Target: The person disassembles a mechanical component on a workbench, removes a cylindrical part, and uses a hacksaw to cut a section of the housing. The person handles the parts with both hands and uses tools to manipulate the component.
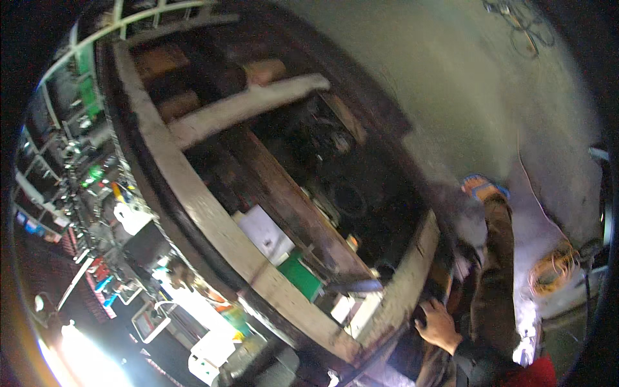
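Note:
A dark wooden furniture frame with pale, worn rails [196,193] fills the middle, showing open compartments. Inside lie a white sheet [261,232], a green flat piece [300,277] and dark objects too shadowed to name. At the frame's lower right, my right hand [437,326] has its fingers curled on something dark near the corner; I cannot make out what it is. My left hand is not in view.
My sandalled foot [483,188] is on the grey floor [464,97], near a coiled orange cable [551,274]. Black cords [522,22] lie at the upper right. Left of the frame is a cluttered surface with a white appliance [132,219] and bright lights.

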A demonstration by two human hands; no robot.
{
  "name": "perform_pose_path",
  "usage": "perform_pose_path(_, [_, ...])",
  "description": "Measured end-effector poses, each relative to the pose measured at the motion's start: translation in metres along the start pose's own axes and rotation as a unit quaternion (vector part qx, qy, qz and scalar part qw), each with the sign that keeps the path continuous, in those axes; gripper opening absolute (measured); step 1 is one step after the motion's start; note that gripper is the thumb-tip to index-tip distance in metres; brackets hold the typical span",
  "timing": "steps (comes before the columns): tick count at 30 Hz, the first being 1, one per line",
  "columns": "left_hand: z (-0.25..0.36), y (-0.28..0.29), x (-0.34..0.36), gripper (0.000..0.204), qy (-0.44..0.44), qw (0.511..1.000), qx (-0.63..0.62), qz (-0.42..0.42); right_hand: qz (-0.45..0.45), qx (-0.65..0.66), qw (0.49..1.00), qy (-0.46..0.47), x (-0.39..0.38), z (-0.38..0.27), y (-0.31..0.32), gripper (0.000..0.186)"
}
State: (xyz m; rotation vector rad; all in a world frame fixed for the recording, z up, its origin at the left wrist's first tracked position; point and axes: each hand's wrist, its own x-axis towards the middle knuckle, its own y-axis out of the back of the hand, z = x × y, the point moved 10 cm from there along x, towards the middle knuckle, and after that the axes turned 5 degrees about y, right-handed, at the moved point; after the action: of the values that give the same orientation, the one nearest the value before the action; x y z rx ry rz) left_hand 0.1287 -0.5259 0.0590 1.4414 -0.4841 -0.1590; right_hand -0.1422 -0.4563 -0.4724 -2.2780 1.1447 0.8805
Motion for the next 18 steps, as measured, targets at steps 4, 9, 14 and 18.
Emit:
perform_pose_path(4, [-0.009,-0.003,0.002,0.083,0.017,1.000,-0.013,0.001,-0.073,-0.033,0.996,0.044,0.007,0.030,-0.033,0.044])
perform_pose_path(9, [-0.031,0.001,-0.009,0.083,0.044,0.999,-0.029,-0.012,-0.086,-0.017,0.996,-0.004,-0.001,0.072,-0.061,0.032])
perform_pose_path(14, [-0.081,0.011,-0.038,0.083,0.088,0.994,-0.062,-0.031,-0.087,-0.038,0.994,-0.047,0.004,0.121,-0.047,0.027])
perform_pose_path(18, [-0.137,0.012,-0.065,0.083,0.121,0.985,-0.106,-0.054,-0.021,-0.095,0.995,0.030,0.051,0.131,0.019,0.026])
